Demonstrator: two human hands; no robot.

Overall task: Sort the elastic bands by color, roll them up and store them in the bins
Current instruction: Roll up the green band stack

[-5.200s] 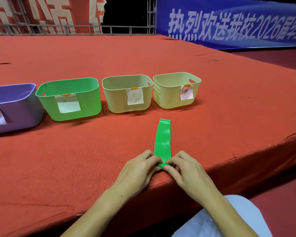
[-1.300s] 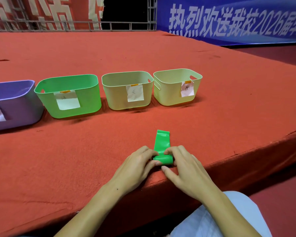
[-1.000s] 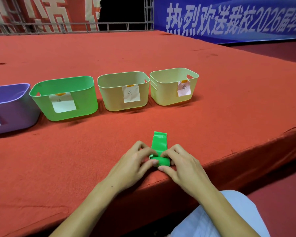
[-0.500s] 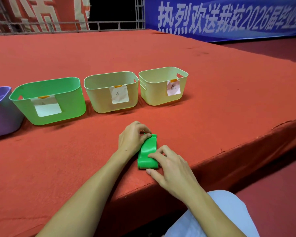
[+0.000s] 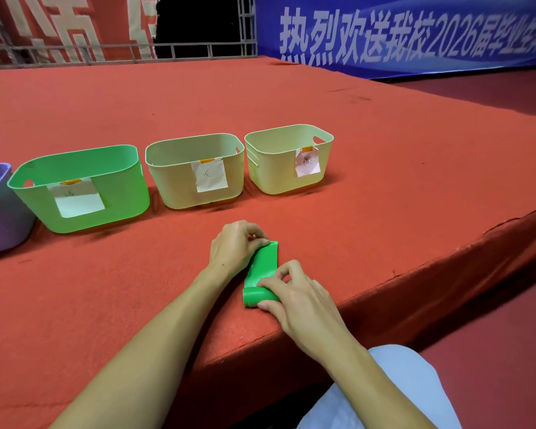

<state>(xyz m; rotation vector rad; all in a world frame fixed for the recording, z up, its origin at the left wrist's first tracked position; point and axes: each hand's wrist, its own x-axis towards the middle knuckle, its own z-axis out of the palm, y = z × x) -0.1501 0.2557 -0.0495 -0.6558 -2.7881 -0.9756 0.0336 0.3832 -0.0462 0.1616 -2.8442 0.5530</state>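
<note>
A green elastic band (image 5: 262,275) lies on the red-carpeted desk (image 5: 353,227) close to its near edge, partly rolled; the rolled end sits nearest the person and the flat tail runs away toward the bins. The right hand (image 5: 294,300) has its grip on the roll, thumb below and curled fingers above it; the left hand (image 5: 234,247) pinches the far end of the tail with curled fingertips, holding it against the carpet.

Beyond the band four bins stand in a row, each well apart from the hands; a purple bin (image 5: 0,218) is cut off by the left border; next to it is a green bin (image 5: 121,193) with a white paper label; then a beige bin (image 5: 174,187) with a white label bearing a handwritten mark; then a pale yellow bin (image 5: 273,174) with a pinkish label. What the bins hold cannot be seen from this angle. A blue banner (image 5: 415,32) with white characters hangs behind the desk.
</note>
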